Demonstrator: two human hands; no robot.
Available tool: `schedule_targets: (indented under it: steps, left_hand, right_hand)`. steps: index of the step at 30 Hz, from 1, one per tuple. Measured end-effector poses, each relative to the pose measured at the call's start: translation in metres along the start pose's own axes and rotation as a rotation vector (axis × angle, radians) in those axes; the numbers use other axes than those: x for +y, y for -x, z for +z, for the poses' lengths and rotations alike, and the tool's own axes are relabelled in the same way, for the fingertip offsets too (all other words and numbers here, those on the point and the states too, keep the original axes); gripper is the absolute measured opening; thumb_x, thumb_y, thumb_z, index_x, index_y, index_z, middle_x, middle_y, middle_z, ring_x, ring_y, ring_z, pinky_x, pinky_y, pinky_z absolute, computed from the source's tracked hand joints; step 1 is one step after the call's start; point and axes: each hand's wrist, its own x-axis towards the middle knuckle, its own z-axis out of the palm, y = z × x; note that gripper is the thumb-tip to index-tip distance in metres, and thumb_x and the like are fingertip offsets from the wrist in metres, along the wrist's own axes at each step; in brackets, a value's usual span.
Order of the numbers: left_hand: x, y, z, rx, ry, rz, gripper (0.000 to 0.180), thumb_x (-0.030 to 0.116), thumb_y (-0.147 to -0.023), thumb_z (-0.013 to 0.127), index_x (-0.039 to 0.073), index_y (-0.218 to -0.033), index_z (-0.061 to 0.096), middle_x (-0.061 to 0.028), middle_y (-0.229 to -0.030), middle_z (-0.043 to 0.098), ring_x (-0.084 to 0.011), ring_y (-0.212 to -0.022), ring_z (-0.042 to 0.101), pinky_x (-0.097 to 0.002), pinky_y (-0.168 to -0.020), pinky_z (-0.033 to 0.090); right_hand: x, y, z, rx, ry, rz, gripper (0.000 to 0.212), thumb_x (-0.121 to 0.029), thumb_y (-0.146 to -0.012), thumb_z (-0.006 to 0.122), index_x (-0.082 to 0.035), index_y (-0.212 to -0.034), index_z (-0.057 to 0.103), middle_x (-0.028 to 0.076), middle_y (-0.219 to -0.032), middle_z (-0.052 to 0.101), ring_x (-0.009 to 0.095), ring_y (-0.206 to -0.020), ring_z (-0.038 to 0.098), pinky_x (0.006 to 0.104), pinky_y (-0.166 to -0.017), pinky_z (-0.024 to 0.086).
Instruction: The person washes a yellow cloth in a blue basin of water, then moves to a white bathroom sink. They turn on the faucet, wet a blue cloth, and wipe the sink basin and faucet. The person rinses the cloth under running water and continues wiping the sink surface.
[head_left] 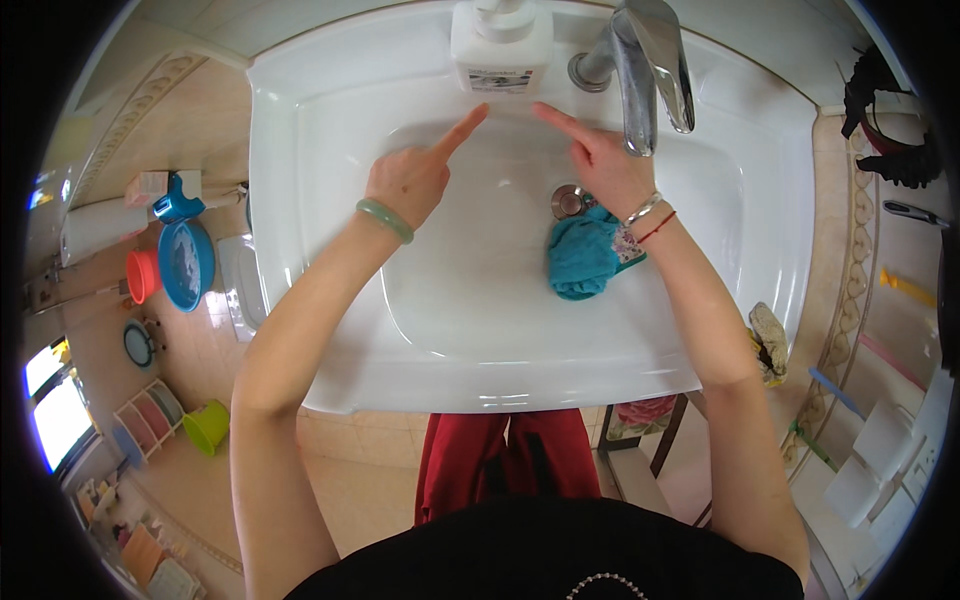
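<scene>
Blue basin: outside the white sink, to its left. Left hand: above sink's left half, index extended, other fingers curled, pinching nothing. White pump bottle: upright at sink's back, near middle; both index tips just beside its base, contact can't be told. Metal drain and bunched teal cloth: in sink, right of centre. Right hand: above sink's right half, index out, rest folded, nothing held. Faucet: sink's back right.
</scene>
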Motion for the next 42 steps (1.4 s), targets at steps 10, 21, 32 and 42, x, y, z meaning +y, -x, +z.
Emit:
schedule_targets:
  steps: [10,21,32,42]
  left_hand:
    - [0.024,-0.022,0.008,-0.007,0.037,0.106,0.080,0.005,-0.087,0.045,0.040,-0.149,0.009,-0.0087,-0.068,0.062,-0.0263,-0.062,0.061,-0.0383,-0.057,0.050]
    - [0.046,0.020,0.055,-0.016,0.265,0.091,0.051,0.024,-0.089,0.055,0.031,-0.137,0.042,-0.0075,-0.082,0.067,-0.0271,-0.079,0.064,-0.0419,-0.066,0.050]
    - [0.116,0.012,0.113,0.084,0.505,0.067,0.067,0.048,-0.073,0.073,0.012,-0.126,0.054,-0.0150,-0.132,0.051,-0.0325,-0.119,0.050,-0.0398,-0.098,0.043]
    - [0.102,0.007,0.063,-0.222,1.883,-0.159,0.048,0.029,-0.088,0.068,0.011,-0.129,0.052,-0.0022,-0.108,0.062,-0.0114,-0.098,0.059,-0.0265,-0.077,0.051]
  right_hand:
    - [-0.024,-0.015,0.007,0.031,0.194,0.247,0.057,-0.010,-0.084,0.052,-0.037,-0.134,0.049,0.012,-0.058,0.058,0.030,-0.053,0.059,0.0414,-0.049,0.045]
    - [0.020,0.060,-0.006,-0.068,-0.032,0.474,0.023,-0.016,-0.084,0.063,-0.021,-0.105,0.070,0.006,-0.080,0.062,0.024,-0.071,0.062,0.0354,-0.061,0.048]
    - [0.004,0.089,-0.007,0.039,-0.074,0.480,0.016,-0.020,-0.086,0.064,-0.005,-0.089,0.059,0.008,-0.074,0.060,0.029,-0.070,0.057,0.0353,-0.064,0.047]
    - [-0.015,0.061,-0.013,0.013,-1.258,1.037,0.026,-0.020,-0.088,0.067,-0.002,-0.106,0.062,-0.003,-0.074,0.057,0.005,-0.062,0.050,0.0185,-0.053,0.039]
